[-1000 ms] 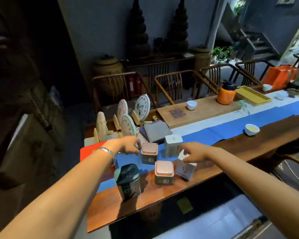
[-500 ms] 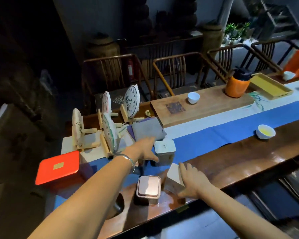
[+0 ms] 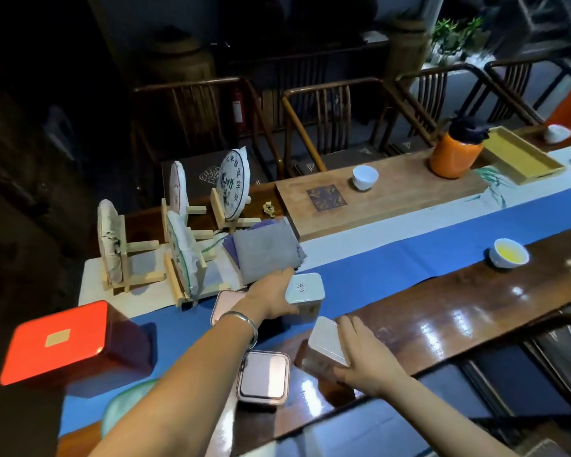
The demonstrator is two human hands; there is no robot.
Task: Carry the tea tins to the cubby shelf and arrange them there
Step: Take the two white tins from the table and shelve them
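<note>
Several square tea tins stand near the front of the long wooden table (image 3: 459,311). My left hand (image 3: 271,300) grips the left side of a white tin (image 3: 305,288) on the blue runner. My right hand (image 3: 360,361) holds a second white tin (image 3: 327,341), which leans on the bare wood. A pink-lidded tin (image 3: 264,376) stands under my left forearm, and another pink-lidded tin (image 3: 226,303) is partly hidden behind my wrist. A green tin (image 3: 126,407) shows at the lower left. No cubby shelf is in view.
A red lacquer box (image 3: 60,341) sits at the left end. Round tea cakes on wooden stands (image 3: 178,258) and a folded grey cloth (image 3: 264,252) lie behind the tins. Farther right are a wooden tea board (image 3: 393,196), white cups, an orange jug (image 3: 455,150) and chairs.
The view has dipped and closed in on the table. My left hand moved from the pink tin to the white tin, and my right hand settled round the leaning white tin.
</note>
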